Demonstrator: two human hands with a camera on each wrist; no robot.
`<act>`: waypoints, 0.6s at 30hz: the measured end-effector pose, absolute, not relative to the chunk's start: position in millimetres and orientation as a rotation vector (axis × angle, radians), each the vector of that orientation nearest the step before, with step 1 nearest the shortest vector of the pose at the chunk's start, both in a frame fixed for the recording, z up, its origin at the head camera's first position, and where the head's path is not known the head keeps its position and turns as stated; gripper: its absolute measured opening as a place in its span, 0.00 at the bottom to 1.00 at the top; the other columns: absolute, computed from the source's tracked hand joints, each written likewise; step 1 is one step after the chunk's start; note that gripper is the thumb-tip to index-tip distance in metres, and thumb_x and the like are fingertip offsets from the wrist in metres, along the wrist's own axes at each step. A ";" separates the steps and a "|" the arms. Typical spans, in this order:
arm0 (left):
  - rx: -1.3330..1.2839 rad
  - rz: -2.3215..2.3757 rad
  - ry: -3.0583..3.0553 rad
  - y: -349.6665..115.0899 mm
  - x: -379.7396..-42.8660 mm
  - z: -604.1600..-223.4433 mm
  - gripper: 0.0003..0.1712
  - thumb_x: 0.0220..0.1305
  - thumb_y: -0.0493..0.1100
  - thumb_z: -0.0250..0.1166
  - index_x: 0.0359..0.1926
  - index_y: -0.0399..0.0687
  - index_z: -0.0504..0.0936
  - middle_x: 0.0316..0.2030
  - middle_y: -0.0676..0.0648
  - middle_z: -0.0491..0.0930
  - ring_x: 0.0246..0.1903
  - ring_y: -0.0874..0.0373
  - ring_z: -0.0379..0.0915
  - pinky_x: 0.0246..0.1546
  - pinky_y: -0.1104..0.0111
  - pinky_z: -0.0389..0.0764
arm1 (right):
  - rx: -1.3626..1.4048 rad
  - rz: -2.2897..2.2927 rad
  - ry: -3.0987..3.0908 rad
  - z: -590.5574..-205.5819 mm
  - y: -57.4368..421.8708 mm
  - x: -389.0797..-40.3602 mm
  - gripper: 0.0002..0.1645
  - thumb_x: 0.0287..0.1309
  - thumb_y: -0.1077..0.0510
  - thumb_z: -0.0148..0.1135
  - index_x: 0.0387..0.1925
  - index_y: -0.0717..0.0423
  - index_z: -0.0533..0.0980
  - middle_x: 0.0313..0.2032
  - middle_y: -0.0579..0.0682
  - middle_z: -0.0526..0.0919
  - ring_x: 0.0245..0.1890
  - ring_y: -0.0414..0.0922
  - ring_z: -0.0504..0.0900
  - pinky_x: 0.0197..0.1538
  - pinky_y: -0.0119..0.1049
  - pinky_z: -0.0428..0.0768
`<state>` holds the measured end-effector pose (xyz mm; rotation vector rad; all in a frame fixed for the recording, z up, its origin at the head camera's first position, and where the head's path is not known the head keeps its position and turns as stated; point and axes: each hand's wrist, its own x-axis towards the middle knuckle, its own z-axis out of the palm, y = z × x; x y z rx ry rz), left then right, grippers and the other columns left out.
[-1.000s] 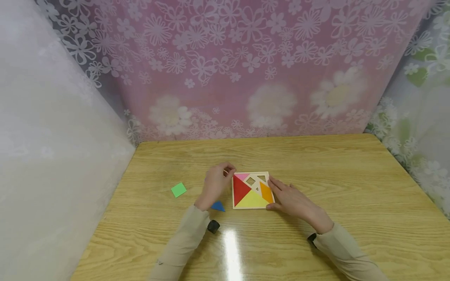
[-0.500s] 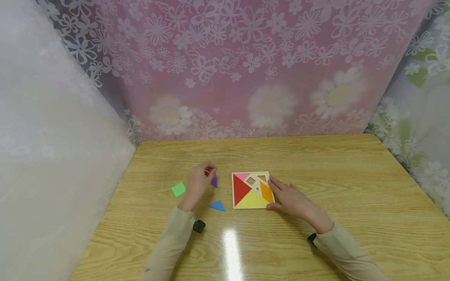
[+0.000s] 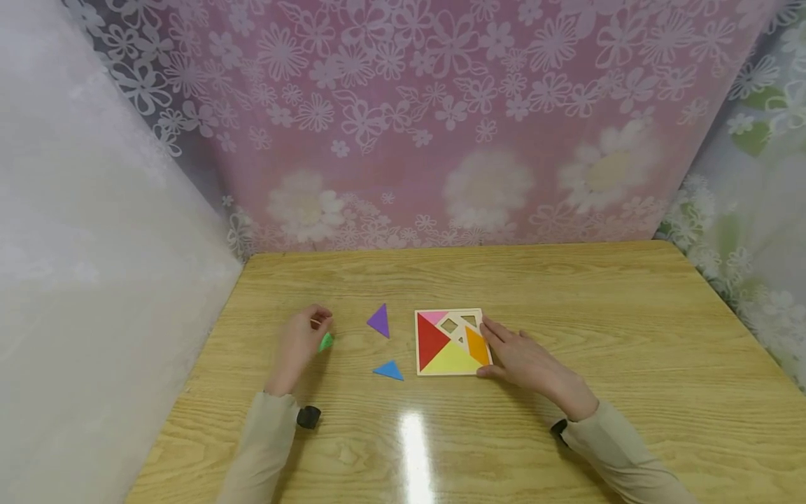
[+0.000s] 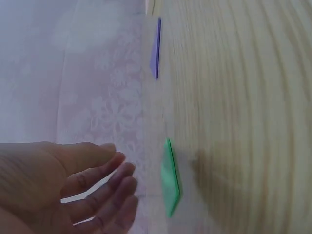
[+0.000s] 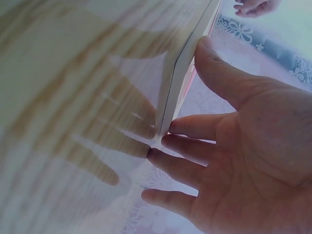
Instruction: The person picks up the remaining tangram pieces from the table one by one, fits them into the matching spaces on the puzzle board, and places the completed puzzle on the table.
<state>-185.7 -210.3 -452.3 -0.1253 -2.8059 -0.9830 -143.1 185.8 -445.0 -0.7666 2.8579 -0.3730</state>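
Observation:
My left hand (image 3: 301, 343) hovers over a green square tile (image 3: 325, 341), partly covering it in the head view. In the left wrist view, its loosely bent fingers (image 4: 127, 187) are apart from the green tile and nothing lies between them. With thumb and fairly straight fingers, my right hand (image 3: 525, 362) touches the right edge of a wooden tangram tray (image 3: 448, 374). In the tray lie red (image 3: 431, 341), yellow (image 3: 450, 358), orange (image 3: 477, 344) and pink (image 3: 432, 316) pieces; openings show near its upper right.
Between the left hand and the tray, a purple triangle (image 3: 380, 321) and a blue triangle (image 3: 389, 370) lie flat on the wood-grain table (image 3: 535, 448). A floral curtain (image 3: 409, 140) hangs behind the far edge, with a pale sheet (image 3: 113, 245) at the left.
My left hand has moved left from beside the tray, past the purple triangle, to the green tile. The purple and blue triangles are now uncovered. The right hand has stayed in place.

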 end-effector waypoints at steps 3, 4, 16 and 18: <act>-0.092 -0.921 -2.875 -224.1 -179.4 -451.9 0.12 0.70 0.40 0.66 0.48 0.35 0.84 0.41 0.39 0.86 0.40 0.44 0.83 0.41 0.52 0.83 | -0.770 -0.373 2.862 -445.3 185.4 -143.3 0.50 0.64 0.41 0.66 0.72 0.72 0.60 0.74 0.67 0.59 0.71 0.65 0.65 0.65 0.70 0.65; -0.089 -0.902 -2.898 -227.3 -177.6 -452.1 0.14 0.69 0.41 0.67 0.48 0.34 0.84 0.42 0.38 0.86 0.41 0.44 0.83 0.43 0.52 0.83 | -0.770 -0.372 2.864 -445.4 185.5 -143.2 0.50 0.64 0.42 0.66 0.72 0.73 0.60 0.74 0.67 0.59 0.71 0.65 0.65 0.65 0.70 0.65; -0.108 -0.744 -3.003 -236.5 -171.1 -454.4 0.26 0.53 0.44 0.79 0.49 0.34 0.83 0.37 0.39 0.83 0.34 0.49 0.78 0.33 0.57 0.80 | -0.771 -0.360 2.867 -445.4 184.5 -143.3 0.50 0.64 0.42 0.66 0.72 0.73 0.61 0.74 0.68 0.60 0.70 0.65 0.66 0.64 0.70 0.65; -0.102 -0.751 -3.006 -236.2 -171.8 -454.5 0.26 0.53 0.44 0.79 0.49 0.34 0.84 0.37 0.40 0.83 0.33 0.50 0.77 0.33 0.57 0.79 | -0.772 -0.360 2.872 -445.6 184.4 -143.4 0.50 0.64 0.42 0.66 0.72 0.73 0.61 0.74 0.68 0.60 0.70 0.65 0.66 0.64 0.70 0.66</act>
